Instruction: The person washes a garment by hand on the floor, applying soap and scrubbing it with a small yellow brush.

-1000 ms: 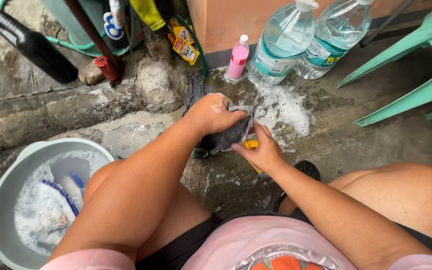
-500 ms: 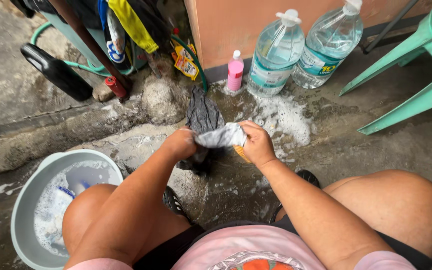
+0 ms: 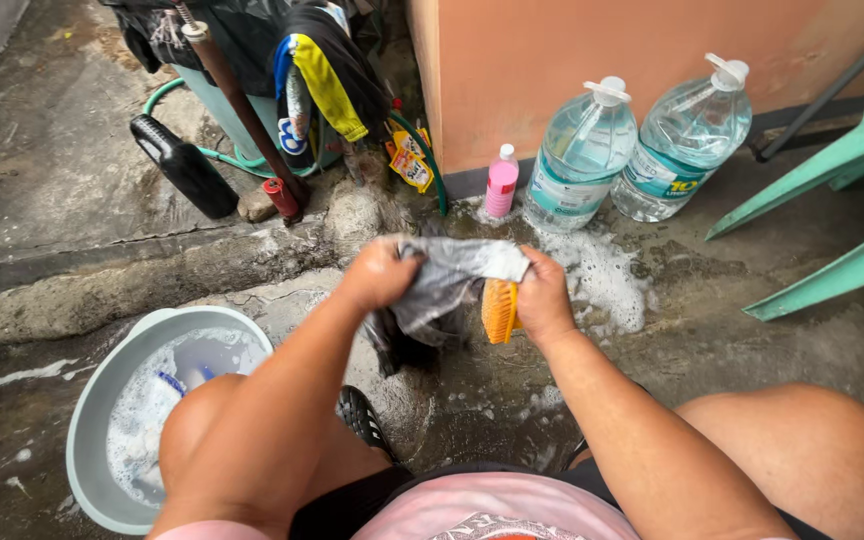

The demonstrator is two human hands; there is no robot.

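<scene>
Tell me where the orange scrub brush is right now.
In the head view, the orange scrub brush sits centre frame in the right hand, beside the wet grey cloth, below the pink bottle.

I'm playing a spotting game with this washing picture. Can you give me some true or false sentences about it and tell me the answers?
1. Both hands hold a wet grey cloth. True: the left hand and right hand grip it at either end.
2. The scrub brush is blue. False: it is orange, by the right hand.
3. Two big clear water bottles stand by the wall. True.
4. The grey basin is dry. False: it holds soapy water.
5. The small bottle beside the big ones is green. False: it is pink with a white cap.
</scene>
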